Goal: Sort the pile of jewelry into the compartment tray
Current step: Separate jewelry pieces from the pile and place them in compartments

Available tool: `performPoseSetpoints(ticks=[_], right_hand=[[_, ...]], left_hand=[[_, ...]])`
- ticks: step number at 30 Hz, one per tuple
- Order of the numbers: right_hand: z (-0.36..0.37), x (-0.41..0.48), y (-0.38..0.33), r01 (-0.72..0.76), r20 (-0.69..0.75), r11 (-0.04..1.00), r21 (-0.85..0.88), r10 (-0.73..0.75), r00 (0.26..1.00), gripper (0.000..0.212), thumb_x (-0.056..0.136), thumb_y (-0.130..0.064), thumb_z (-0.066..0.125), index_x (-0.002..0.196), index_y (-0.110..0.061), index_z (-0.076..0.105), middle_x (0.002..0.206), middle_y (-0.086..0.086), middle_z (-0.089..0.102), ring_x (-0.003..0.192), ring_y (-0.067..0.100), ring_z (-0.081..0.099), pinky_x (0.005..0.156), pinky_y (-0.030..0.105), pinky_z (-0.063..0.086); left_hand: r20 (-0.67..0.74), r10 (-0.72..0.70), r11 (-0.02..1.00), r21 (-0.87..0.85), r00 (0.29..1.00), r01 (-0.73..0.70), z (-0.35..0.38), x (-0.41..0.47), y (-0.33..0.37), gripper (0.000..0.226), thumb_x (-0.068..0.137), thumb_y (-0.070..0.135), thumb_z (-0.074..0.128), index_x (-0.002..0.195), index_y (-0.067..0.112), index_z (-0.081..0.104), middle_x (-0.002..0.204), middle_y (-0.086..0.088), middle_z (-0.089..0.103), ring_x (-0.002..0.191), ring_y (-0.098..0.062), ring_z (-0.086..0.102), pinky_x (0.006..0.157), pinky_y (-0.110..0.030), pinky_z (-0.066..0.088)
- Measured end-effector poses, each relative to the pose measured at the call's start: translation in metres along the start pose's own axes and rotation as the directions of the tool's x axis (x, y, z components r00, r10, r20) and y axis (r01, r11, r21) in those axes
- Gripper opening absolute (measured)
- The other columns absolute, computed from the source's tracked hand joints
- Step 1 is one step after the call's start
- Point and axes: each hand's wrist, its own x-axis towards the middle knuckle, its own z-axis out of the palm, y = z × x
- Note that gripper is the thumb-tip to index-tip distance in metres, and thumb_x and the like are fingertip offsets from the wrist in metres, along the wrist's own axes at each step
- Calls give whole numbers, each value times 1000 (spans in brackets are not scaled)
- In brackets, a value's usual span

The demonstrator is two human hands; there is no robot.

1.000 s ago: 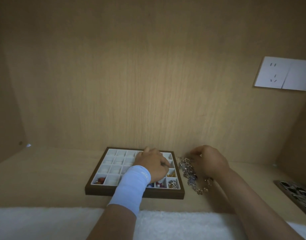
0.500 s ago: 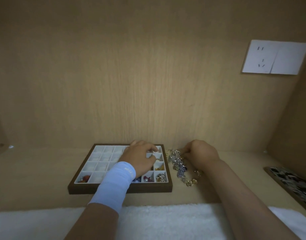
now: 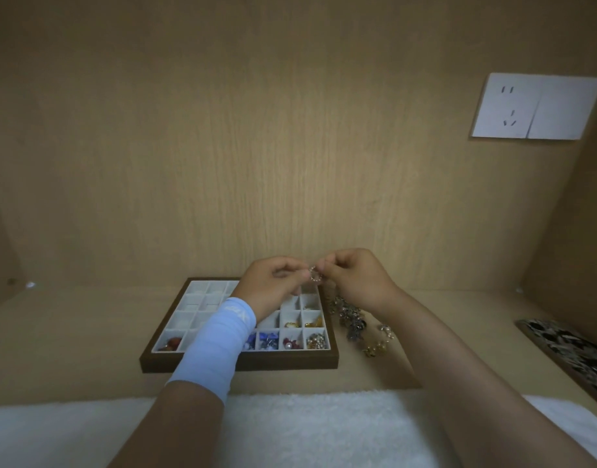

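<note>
A dark-framed tray (image 3: 243,363) with white compartments lies on the wooden shelf. Its near row and right side hold red, blue, gold and silver pieces. A pile of jewelry (image 3: 353,320) lies just right of the tray. Both hands are raised over the tray's far right corner. My left hand (image 3: 272,285), with a pale blue wrist sleeve, and my right hand (image 3: 356,280) pinch a small sparkling ring-shaped piece (image 3: 314,275) between their fingertips.
A white fluffy cloth (image 3: 307,430) covers the near edge. A dark patterned board (image 3: 574,352) lies at the far right. A white wall socket (image 3: 536,106) sits on the back panel, and wooden walls close in both sides.
Both hands lifted from the tray and the pile and met above the tray's far right corner. They now hold a small ring-shaped piece between them.
</note>
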Motion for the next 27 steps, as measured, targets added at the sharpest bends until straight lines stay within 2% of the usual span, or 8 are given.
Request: performPoseSetpoints(ticks=[2,5,9,12,15,18,24,27], right_hand=[[10,-1,-1,32,-7,999,35,-32,999,20,97,-20,64,85,-8,77,70,-4,73,56,-2,62,58,17,48],[21,-3,-1,92,-54,995,34,-90,994,15,94,-20,68,84,-16,79,78,-3,77,77,8,72,77,25,56],[32,-4,2,61,-63,998,-15,-62,996,8,88,-21,74,82,-25,77,79,-4,76,79,12,72,79,33,60],[39,-8,5,18,-79,975,-223,-36,996,10,88,-31,73,79,-27,76,76,-10,73,74,7,69,72,34,58],[45,-11,4,35,-67,870,-492,-79,995,14,90,-38,65,82,-30,75,77,-15,70,72,3,63,61,26,49],[49,-11,5,35,-62,808,-588,-88,994,17,90,-38,62,81,-30,74,81,-13,69,74,6,60,58,24,40],[52,-10,8,57,-14,788,-613,-83,996,19,92,-39,64,91,-29,80,84,-12,70,74,9,64,58,24,44],[35,-5,6,33,-41,837,-546,-66,997,21,97,-31,58,103,-29,78,100,-10,73,87,10,65,74,30,54]], left_hand=[[-3,-33,999,-17,999,33,-2,0,-2,11,87,29,70,96,26,73,88,5,76,82,-10,71,90,-37,55],[-21,-70,998,-2,997,70,-7,2,-6,8,81,27,75,89,27,74,92,7,75,92,-11,69,95,-38,53],[-52,-101,994,40,993,104,-14,1,-9,8,81,25,76,88,24,73,91,6,73,93,-12,67,89,-31,52],[-33,-110,979,167,993,114,-16,2,-12,9,80,30,77,85,25,72,88,6,72,87,-10,66,82,-29,52],[-19,-114,939,325,993,114,-15,3,-16,5,79,31,75,79,28,72,85,10,71,84,-7,64,85,-30,53],[-22,-113,899,424,993,112,-14,4,-20,6,80,30,68,76,29,72,81,14,71,83,-9,65,85,-33,55],[18,-93,890,450,996,75,-15,3,-26,9,86,29,63,84,36,69,90,16,68,90,-9,64,91,-34,53],[23,-51,868,495,998,33,-11,4,-27,14,87,32,60,80,42,67,100,14,67,95,-10,60,93,-35,51]])
